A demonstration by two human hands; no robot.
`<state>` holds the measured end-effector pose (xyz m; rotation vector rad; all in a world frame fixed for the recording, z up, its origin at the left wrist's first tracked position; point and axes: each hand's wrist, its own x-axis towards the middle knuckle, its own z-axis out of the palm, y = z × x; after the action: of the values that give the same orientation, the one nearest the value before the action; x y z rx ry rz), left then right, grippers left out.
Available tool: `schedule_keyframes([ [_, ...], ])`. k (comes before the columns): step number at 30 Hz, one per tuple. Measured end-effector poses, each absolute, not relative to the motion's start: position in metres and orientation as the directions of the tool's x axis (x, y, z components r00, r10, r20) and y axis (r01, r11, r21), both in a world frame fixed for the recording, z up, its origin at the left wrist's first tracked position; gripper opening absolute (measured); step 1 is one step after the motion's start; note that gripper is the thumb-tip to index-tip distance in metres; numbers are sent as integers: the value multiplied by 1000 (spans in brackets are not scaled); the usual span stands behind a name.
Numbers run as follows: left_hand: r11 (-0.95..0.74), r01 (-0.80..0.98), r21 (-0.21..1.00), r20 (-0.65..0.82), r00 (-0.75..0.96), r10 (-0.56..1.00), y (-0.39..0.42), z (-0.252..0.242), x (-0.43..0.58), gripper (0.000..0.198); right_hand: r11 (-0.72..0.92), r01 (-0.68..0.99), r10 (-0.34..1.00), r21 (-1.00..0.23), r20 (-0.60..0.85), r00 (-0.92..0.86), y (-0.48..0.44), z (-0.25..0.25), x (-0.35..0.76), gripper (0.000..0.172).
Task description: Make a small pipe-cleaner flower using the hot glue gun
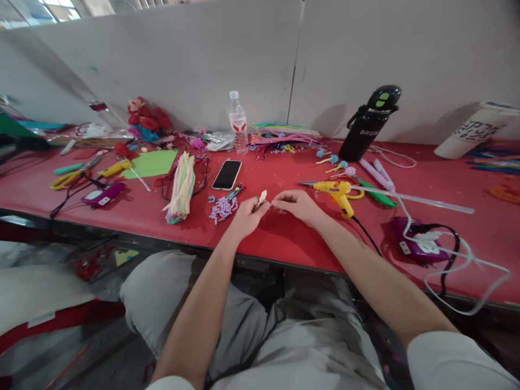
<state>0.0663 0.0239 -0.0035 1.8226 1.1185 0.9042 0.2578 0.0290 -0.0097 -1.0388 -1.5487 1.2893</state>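
Grey trousers (162,292), worn by the seated person: lap nearest the camera, lower legs lost in shadow under the bench (280,235). Pale sleeve (450,357) at lower right, cut off by the frame.

Left hand (249,212): above the bench's front edge; grip closed, thumb and fingers clamped on a cream piece (263,195), its lower part hidden by the fingers. Right hand (298,207): just beside, thumb and index fingertips close together near the left thumb; a tiny pale bit there is too small to identify, and whether this grip holds it cannot be told.

Lilac pieces (223,210): loose heap, left of the left hand; single shapes blurred. Phone (227,175): screen dark, behind the heap. Bundle of pale fuzzy stems (181,187): farther left, partly covering a dark cable.

Yellow glue gun (339,194): right of the right hand, lying on its side, clear stick projecting rearward. Purple box (418,244): partly covered by cables. Black flask (368,124): upright, lettering only partly legible. White tumbler (467,132): lid reaching the right edge.
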Motion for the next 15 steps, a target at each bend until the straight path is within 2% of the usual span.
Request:
schedule_keyframes([
  [10,-276,373,886,148,338,930,25,-5,65,33,266,172,922,-948,198,-333,31,-9,262,30],
  [15,-243,310,919,127,350,928,24,-5,67,38,295,180,922,-938,230,-311,29,-6,262,29],
])
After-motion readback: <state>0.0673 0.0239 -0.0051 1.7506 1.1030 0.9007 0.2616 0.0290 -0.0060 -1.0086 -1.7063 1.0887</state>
